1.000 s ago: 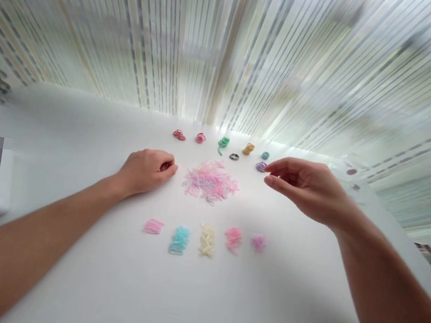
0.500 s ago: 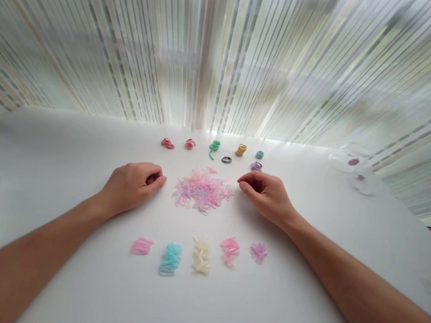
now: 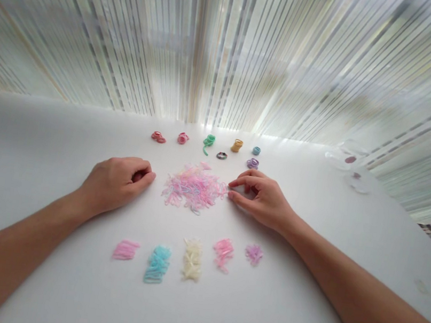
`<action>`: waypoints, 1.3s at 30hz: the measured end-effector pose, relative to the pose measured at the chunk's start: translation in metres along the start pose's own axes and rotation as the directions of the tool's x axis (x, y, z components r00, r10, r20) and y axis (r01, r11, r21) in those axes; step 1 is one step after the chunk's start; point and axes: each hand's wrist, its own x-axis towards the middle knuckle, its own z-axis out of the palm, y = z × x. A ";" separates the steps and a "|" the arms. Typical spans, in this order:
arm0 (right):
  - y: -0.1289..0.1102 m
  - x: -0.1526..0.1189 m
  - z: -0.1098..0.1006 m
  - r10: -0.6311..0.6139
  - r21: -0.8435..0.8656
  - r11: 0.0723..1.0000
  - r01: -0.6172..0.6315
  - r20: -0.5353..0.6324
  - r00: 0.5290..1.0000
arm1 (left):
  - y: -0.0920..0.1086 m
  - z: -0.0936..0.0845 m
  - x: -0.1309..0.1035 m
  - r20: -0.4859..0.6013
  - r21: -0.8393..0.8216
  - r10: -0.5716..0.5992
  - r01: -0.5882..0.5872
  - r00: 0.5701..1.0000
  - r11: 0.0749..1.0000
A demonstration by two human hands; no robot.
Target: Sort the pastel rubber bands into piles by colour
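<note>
A heap of small loom-type rubber bands (image 3: 195,188), mostly pink with some pale blue and cream, lies at the middle of the white table. At its right edge is my right hand (image 3: 261,196), thumb and fingers apart, the tips close to or touching the outermost bands. Left of the heap rests my left hand (image 3: 119,182), curled into a loose fist; anything inside it is hidden. Nearer to me lie sorted piles: pink (image 3: 126,250), blue (image 3: 158,265), cream (image 3: 192,261), brighter pink (image 3: 223,254) and purple (image 3: 254,254).
Along the back sit coiled bundles: red (image 3: 158,137), pink-red (image 3: 183,138), green (image 3: 209,141), yellow (image 3: 236,146), blue (image 3: 256,150), purple (image 3: 253,163). A dark multicoloured ring (image 3: 221,156) lies among them. Clear plastic pieces (image 3: 347,158) stand at the back right, before a striped curtain (image 3: 232,50).
My right thumb and fingers have spread apart and come up to the heap's right edge. My left hand keeps its curl. The whole view has shifted slightly.
</note>
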 end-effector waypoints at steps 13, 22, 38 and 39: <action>-0.004 0.004 0.006 0.008 -0.033 0.999 -0.009 -0.032 0.999 | 0.005 -0.002 0.001 0.017 0.024 -0.021 0.021 1.000 1.000; -0.005 0.003 0.008 -0.069 -0.122 0.991 0.063 -0.046 0.997 | 0.004 -0.002 0.000 0.007 0.023 -0.010 0.010 1.000 1.000; -0.017 0.000 0.016 -0.050 -0.149 0.988 0.034 -0.104 0.993 | 0.006 -0.003 0.000 0.004 0.038 -0.020 0.020 1.000 0.999; -0.017 0.000 0.016 -0.047 -0.144 0.989 0.032 -0.104 0.993 | 0.006 -0.003 0.000 0.004 0.036 -0.018 0.018 1.000 0.999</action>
